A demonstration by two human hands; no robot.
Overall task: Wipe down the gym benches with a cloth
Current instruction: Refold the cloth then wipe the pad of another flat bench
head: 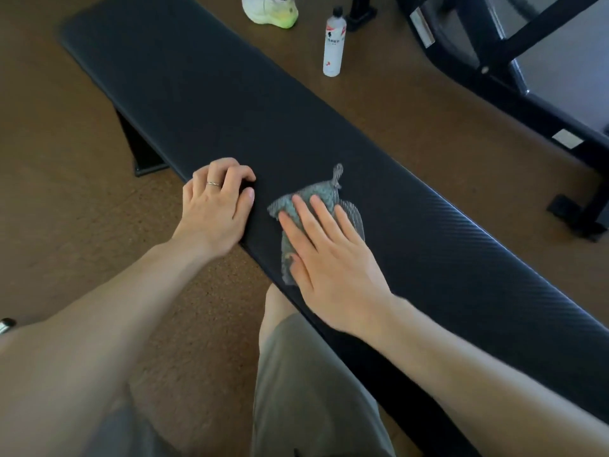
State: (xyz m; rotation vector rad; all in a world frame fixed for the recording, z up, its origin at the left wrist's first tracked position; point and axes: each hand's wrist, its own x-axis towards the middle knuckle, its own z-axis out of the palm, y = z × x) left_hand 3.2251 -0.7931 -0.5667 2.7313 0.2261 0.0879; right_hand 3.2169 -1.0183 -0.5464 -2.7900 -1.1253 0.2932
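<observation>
Right hand (pixel 329 258) flattens cloth (pixel 316 196) along diagonal bench (pixel 230 103).

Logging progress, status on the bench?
Right hand flat on cloth, mid-bench. Left hand gripping near edge. Padding ahead unobstructed.

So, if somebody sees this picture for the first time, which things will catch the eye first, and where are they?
The long black bench crosses the view diagonally. On its near part the right hand presses flat on a grey-green cloth, while the left hand grips the bench's edge. Beyond it, a white bottle stands on the brown floor.
</observation>
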